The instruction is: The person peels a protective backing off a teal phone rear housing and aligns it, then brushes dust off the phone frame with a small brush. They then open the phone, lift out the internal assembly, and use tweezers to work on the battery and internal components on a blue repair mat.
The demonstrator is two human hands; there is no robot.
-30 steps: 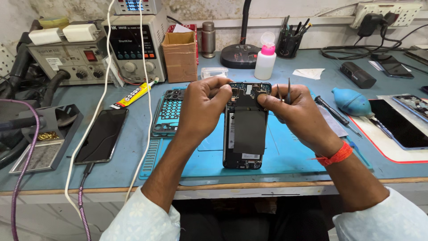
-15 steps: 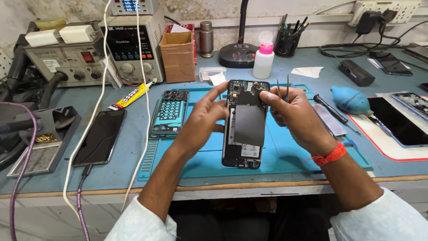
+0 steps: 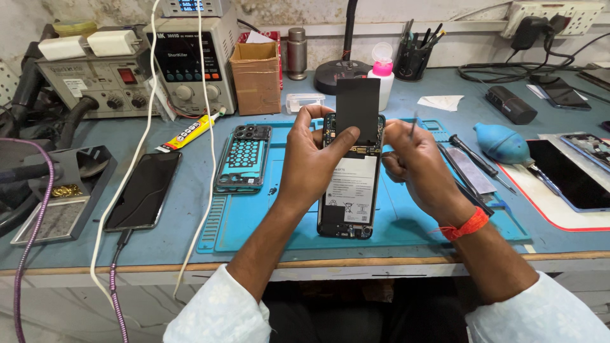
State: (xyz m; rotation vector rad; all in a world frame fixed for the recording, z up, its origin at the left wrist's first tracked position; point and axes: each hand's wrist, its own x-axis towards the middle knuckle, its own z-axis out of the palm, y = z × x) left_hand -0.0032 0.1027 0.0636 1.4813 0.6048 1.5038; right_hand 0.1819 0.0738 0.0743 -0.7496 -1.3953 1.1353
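While the opened phone (image 3: 350, 184) lies on the blue mat (image 3: 254, 222), the left hand (image 3: 311, 159) pinches a black sheet (image 3: 358, 108) lifted above its top; the right hand (image 3: 416, 162) grips thin tweezers (image 3: 413, 127) just beside.

A single head-worn camera looks steeply down and forward, close over the worktop (image 3: 445, 267), facing the back wall.

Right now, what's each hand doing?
Left hand: closed on a black sheet, lifted above the opened phone.
Right hand: closed on thin tweezers.
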